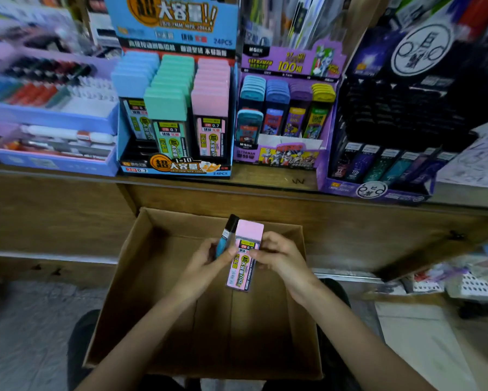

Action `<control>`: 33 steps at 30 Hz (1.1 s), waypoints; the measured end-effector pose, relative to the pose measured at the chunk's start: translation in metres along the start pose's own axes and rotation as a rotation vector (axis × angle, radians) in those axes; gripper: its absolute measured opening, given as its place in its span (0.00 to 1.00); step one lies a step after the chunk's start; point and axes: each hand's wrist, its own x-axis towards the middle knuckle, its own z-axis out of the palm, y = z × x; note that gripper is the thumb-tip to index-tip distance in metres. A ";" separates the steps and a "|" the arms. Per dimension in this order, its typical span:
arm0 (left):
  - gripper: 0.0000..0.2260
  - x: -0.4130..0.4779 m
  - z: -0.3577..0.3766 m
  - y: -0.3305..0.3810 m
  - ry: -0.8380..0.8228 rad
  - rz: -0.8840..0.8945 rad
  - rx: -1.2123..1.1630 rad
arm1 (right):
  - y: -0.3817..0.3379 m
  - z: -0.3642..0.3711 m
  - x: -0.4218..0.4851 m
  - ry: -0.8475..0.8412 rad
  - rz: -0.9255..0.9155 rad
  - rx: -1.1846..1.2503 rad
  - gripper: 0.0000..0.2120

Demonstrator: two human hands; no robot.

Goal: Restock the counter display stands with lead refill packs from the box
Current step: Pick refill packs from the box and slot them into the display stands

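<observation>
Two lead refill packs are held above the open brown cardboard box (141,277). The left hand (206,263) grips a slim blue pack with a black cap (225,235), and the right hand (282,255) pinches a flat pink pack (241,266). On the wooden desk (265,176), the blue cardboard display stand (175,24), labelled "24PCS", holds blue, green and pink rows marked "2B 0.7". The purple cardboard stand (282,63) reads "ULTRAMAN HEROES".

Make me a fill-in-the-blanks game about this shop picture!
The lead refill pack in the right hand is ____.
The left hand holds a second pack coloured ____.
The box under both hands is made of ____.
In the blue display stand, the green packs fill the ____ column.
Missing words: pink, blue, cardboard, middle.
</observation>
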 end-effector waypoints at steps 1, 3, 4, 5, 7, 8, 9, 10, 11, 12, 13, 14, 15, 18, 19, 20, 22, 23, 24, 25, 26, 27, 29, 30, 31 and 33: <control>0.06 -0.002 0.000 0.008 -0.033 0.035 0.002 | -0.008 0.001 -0.002 -0.006 -0.023 0.007 0.09; 0.06 -0.007 -0.002 0.023 -0.064 0.086 0.004 | -0.022 0.001 -0.008 -0.010 -0.065 -0.011 0.08; 0.08 -0.010 -0.002 0.031 -0.065 0.103 -0.009 | -0.028 0.001 -0.010 -0.011 -0.084 -0.029 0.08; 0.11 -0.013 -0.003 0.038 -0.061 0.117 -0.019 | -0.033 0.000 -0.012 -0.015 -0.105 -0.042 0.08; 0.15 -0.018 -0.004 0.051 -0.054 0.137 -0.017 | -0.046 -0.002 -0.016 -0.037 -0.159 -0.068 0.08; 0.15 -0.019 -0.005 0.058 -0.055 0.154 -0.016 | -0.053 -0.004 -0.017 -0.052 -0.191 -0.087 0.09; 0.13 -0.019 -0.005 0.063 -0.053 0.177 -0.022 | -0.061 -0.005 -0.018 -0.065 -0.226 -0.101 0.08; 0.10 -0.019 -0.005 0.069 -0.050 0.200 -0.032 | -0.068 -0.007 -0.020 -0.076 -0.261 -0.108 0.07; 0.08 -0.019 -0.005 0.074 -0.050 0.218 -0.038 | -0.076 -0.009 -0.020 -0.087 -0.297 -0.117 0.06; 0.07 -0.019 -0.005 0.080 -0.053 0.234 -0.040 | -0.082 -0.011 -0.021 -0.094 -0.328 -0.136 0.05; 0.06 -0.020 -0.004 0.086 -0.055 0.253 -0.043 | -0.088 -0.013 -0.021 -0.099 -0.353 -0.164 0.04; 0.06 -0.020 -0.004 0.092 -0.053 0.273 -0.053 | -0.095 -0.015 -0.022 -0.101 -0.373 -0.194 0.04; 0.07 -0.021 -0.004 0.098 -0.050 0.288 -0.066 | -0.100 -0.017 -0.022 -0.098 -0.389 -0.218 0.04; 0.09 -0.022 -0.006 0.112 -0.057 0.327 -0.075 | -0.119 -0.023 -0.019 -0.080 -0.425 -0.268 0.04; 0.10 -0.022 -0.007 0.117 -0.060 0.338 -0.067 | -0.126 -0.024 -0.019 -0.091 -0.434 -0.274 0.05; 0.12 -0.023 -0.009 0.121 -0.053 0.345 -0.064 | -0.133 -0.024 -0.018 -0.104 -0.444 -0.278 0.05; 0.12 -0.023 -0.017 0.128 -0.004 0.376 -0.075 | -0.150 -0.020 -0.017 -0.094 -0.483 -0.289 0.07; 0.11 -0.023 -0.022 0.130 0.033 0.399 -0.069 | -0.159 -0.018 -0.016 -0.063 -0.512 -0.298 0.08; 0.11 -0.023 -0.029 0.131 0.075 0.412 -0.051 | -0.169 -0.016 -0.015 -0.022 -0.551 -0.315 0.08; 0.10 -0.023 -0.036 0.132 0.121 0.413 -0.039 | -0.178 -0.014 -0.012 0.023 -0.593 -0.335 0.08; 0.10 -0.023 -0.043 0.130 0.167 0.408 -0.045 | -0.187 -0.012 -0.010 0.066 -0.627 -0.353 0.08; 0.10 -0.023 -0.051 0.128 0.201 0.406 -0.069 | -0.196 -0.009 -0.007 0.102 -0.649 -0.367 0.07; 0.06 -0.022 -0.065 0.124 0.220 0.419 -0.090 | -0.208 -0.002 0.000 0.156 -0.695 -0.429 0.06; 0.06 -0.023 -0.070 0.122 0.224 0.426 -0.080 | -0.212 0.002 0.003 0.171 -0.726 -0.485 0.06; 0.07 -0.024 -0.075 0.119 0.233 0.427 -0.079 | -0.214 0.007 0.007 0.178 -0.755 -0.553 0.05; 0.08 -0.028 -0.084 0.114 0.245 0.411 -0.098 | -0.215 0.018 0.012 0.179 -0.799 -0.696 0.06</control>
